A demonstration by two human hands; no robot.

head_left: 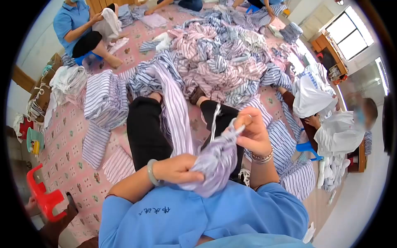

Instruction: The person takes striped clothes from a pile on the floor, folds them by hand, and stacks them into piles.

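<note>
A lavender-and-white striped cloth point(215, 165) is bunched up in front of my blue shirt. My left hand point(178, 168), below a pale bangle, is wrapped round the lower left side of the bunch. At its upper right end my right hand point(253, 131) pinches a gathered, twisted part of the cloth. A thin light tie point(215, 120) sticks up beside the bunch. Another long lavender striped length point(175, 111) lies between my black-trousered legs, running down towards my left hand; whether it joins the bunch is hidden.
A large heap of striped cloths point(219, 62) lies beyond my feet. Folded stacks stand at left point(106, 97) and right point(281, 144). Co-workers sit at upper left and right. A red stool point(45, 194) is at lower left.
</note>
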